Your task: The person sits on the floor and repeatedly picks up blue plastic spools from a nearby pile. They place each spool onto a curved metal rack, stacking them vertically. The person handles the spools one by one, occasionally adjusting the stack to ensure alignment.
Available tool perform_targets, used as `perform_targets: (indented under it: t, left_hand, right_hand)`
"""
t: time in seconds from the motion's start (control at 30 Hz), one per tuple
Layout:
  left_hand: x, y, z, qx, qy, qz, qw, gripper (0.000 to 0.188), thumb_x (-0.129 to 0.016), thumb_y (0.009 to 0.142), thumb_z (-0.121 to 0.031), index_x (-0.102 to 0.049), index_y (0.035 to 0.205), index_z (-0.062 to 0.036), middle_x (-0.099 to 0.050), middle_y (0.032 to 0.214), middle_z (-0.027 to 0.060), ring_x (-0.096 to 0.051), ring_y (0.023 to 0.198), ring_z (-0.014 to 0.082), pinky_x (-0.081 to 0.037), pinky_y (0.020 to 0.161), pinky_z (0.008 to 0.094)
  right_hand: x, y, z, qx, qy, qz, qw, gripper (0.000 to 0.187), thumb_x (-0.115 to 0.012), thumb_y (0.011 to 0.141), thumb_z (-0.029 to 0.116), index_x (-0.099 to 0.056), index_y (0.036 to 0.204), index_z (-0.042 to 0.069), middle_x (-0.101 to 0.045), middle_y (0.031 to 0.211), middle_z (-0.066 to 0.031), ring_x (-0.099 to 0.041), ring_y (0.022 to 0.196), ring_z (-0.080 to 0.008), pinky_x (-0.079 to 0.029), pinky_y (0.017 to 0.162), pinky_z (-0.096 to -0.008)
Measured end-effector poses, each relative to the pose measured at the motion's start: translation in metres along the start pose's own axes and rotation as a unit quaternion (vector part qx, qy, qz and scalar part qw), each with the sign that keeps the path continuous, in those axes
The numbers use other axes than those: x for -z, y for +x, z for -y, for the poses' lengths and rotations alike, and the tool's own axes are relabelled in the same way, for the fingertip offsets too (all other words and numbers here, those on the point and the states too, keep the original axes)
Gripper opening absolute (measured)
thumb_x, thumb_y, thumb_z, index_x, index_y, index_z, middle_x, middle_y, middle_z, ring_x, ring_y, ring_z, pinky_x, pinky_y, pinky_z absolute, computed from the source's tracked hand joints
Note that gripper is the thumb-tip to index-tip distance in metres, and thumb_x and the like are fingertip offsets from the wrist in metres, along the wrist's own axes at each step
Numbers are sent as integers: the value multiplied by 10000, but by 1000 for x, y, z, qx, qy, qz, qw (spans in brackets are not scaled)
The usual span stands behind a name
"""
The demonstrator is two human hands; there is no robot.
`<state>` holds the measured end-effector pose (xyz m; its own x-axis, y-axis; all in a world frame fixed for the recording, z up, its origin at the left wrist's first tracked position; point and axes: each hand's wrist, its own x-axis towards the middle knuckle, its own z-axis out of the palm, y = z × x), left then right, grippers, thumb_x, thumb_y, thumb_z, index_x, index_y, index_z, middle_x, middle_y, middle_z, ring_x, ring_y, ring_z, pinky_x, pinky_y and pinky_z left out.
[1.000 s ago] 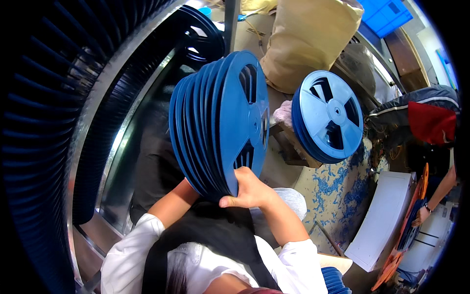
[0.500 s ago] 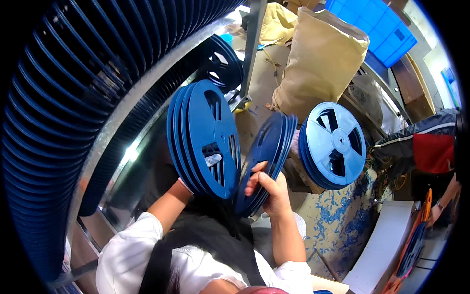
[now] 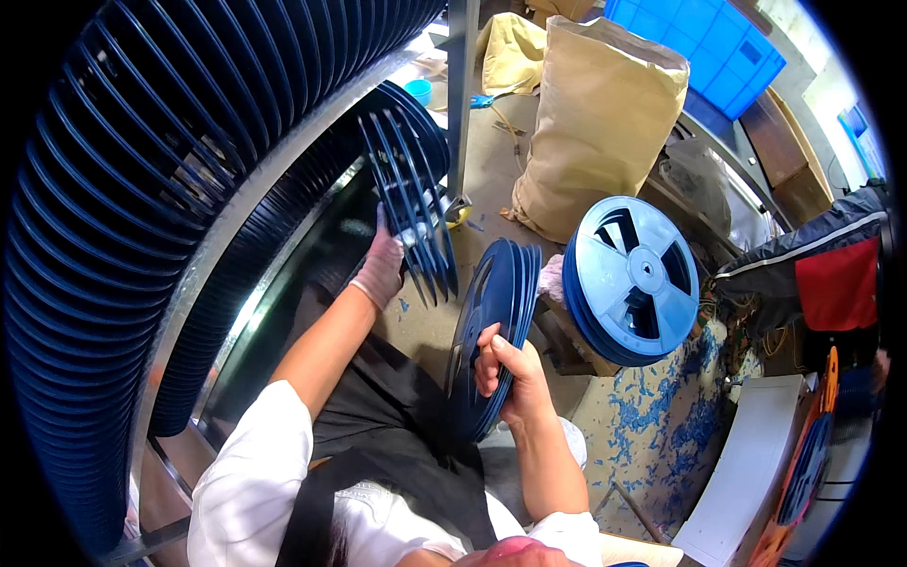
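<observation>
My left hand (image 3: 381, 266), in a thin pale glove, grips a few blue plastic reels (image 3: 423, 203) seen nearly edge-on. They are beside the near end of a long row of dark reels (image 3: 201, 312) on the lower level of a metal rack (image 3: 200, 227). Low in front of my body, my right hand (image 3: 515, 373) is closed on another bunch of blue reels (image 3: 484, 302), with fingers through a cutout and the thumb at the rim. Farther right, a stack of blue reels (image 3: 647, 269) shows a lighter top face.
An upper row of reels (image 3: 94, 255) fills the left side. A tall tan paper sack (image 3: 600, 123) stands ahead, with a blue crate (image 3: 704, 47) behind it. Blue scraps (image 3: 652, 416) litter the floor at right. A white panel (image 3: 742, 472) and a dark-red garment (image 3: 836, 283) are farther right.
My left hand has swung its reels forward, away from my body to the rack, turning them edge-on. My right hand still grips its bunch, now slightly lower. The other person's hand at right has mostly left view.
</observation>
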<state>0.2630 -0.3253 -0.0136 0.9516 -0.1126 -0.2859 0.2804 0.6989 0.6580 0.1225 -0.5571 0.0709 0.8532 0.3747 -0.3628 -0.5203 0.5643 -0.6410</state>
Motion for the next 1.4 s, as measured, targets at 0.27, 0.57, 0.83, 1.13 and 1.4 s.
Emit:
perform_targets:
  t: [0.27,0.57,0.83,1.13,1.4]
  left_hand:
    - [-23,71,-2,-99,147,-96,979,519,-502,870,-174,-297,1337,-270,-549,1127,76,-583,983,247,-524,770,472]
    - [14,101,22,-133,62,-100,984,446,-447,925,-151,-315,1324,-301,-544,1122,143,-595,921,301,-534,712,492]
    - [-7,64,15,-61,-44,-161,984,320,-590,826,-219,-584,1119,-91,-638,1053,111,-633,931,270,-509,847,447]
    - [-9,108,-11,-12,-10,-112,994,284,-592,802,-167,-594,1072,-80,-656,1030,101,-642,985,243,-503,873,355]
    - [147,246,11,-340,400,-88,847,245,-560,865,-272,-629,1044,-119,-667,1026,73,-629,956,231,-468,901,405]
  right_hand:
    - [5,4,-2,-23,-33,-35,999,287,-671,819,262,-531,907,28,-454,555,-12,-449,435,-108,-371,408,-235]
    - [5,9,0,-60,-37,-9,997,295,-674,809,266,-529,898,24,-450,552,-23,-434,416,-110,-352,393,-233]
    - [11,9,3,-60,-21,5,998,294,-675,808,259,-527,892,19,-457,547,-23,-438,407,-108,-355,389,-228]
    - [13,5,5,-70,-17,-26,997,284,-700,800,268,-531,891,59,-493,591,-20,-456,437,-90,-381,401,-218]
    - [1,13,-3,-78,-15,9,997,275,-679,809,257,-536,888,36,-479,562,-26,-452,413,-105,-376,395,-233]
